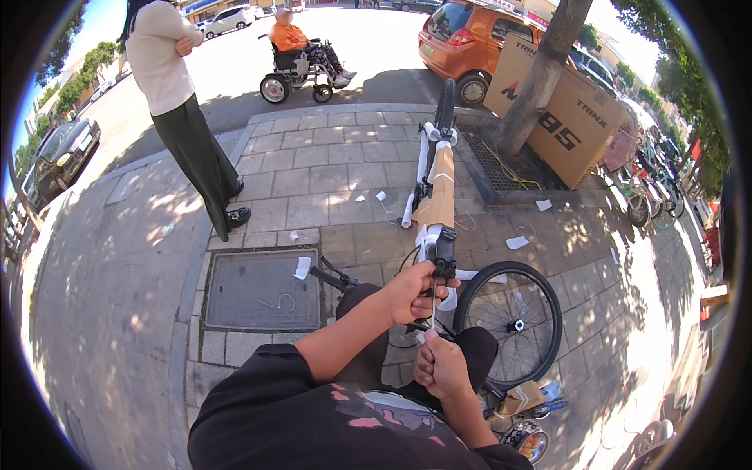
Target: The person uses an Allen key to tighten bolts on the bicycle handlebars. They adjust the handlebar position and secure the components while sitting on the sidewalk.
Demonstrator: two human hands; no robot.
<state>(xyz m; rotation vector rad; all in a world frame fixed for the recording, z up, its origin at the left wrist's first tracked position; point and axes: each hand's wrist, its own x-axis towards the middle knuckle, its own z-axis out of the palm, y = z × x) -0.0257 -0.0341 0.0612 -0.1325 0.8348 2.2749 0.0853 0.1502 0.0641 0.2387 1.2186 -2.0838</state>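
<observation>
In front of me is a bicycle with a white frame (424,237), its tube wrapped in brown cardboard (442,184). My left hand (413,294) is closed around the area just below the black stem (445,249). Below it, my right hand (442,365) is a fist around the lower end of a thin metal rod-like tool (435,309). The tool's upper end reaches up by my left fingers; where it meets the bike is hidden. A handlebar grip (323,276) juts out to the left. A loose wheel (558,329) with a black tyre lies to the right.
A person in a white top (163,66) stands at the left; another sits in a wheelchair (288,66) farther off. A tree trunk (540,86), large cardboard boxes (568,133) and an orange car (458,39) are ahead right. Paper scraps (302,268) lie about; small parcels (521,398) sit beside me.
</observation>
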